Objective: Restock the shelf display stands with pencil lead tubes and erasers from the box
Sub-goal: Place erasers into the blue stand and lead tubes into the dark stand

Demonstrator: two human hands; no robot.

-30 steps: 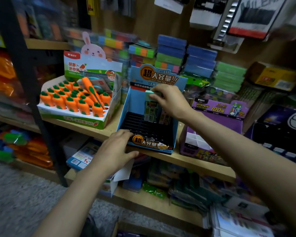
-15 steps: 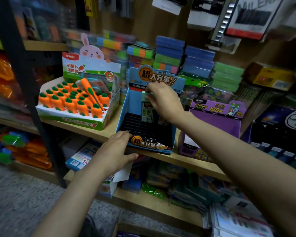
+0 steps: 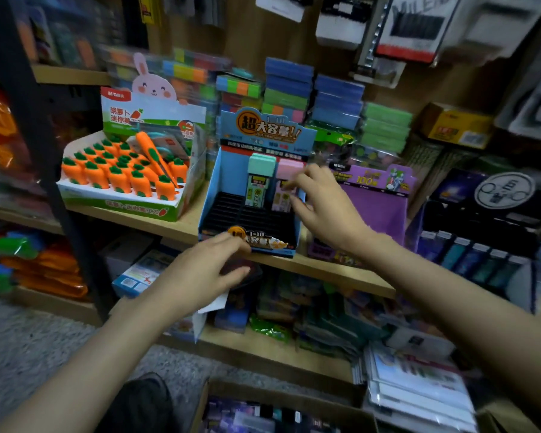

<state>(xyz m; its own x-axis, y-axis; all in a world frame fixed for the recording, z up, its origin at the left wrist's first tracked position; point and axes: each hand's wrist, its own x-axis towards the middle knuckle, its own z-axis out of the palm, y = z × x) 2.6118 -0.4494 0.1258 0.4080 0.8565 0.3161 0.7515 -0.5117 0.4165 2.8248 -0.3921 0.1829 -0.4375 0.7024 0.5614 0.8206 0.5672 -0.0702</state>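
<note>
While the right hand (image 3: 322, 207) touches the pink-capped lead tube (image 3: 286, 185) with bent fingers, pinching or brushing I cannot tell, a nudge could topple that slim plastic tube onto its mint-capped neighbour (image 3: 260, 179). Both stand upright at the back of the slotted cardboard display stand (image 3: 211, 189). The left hand (image 3: 200, 273), fingers loosely bent, rests on its front lip; a shove would slide it.
</note>
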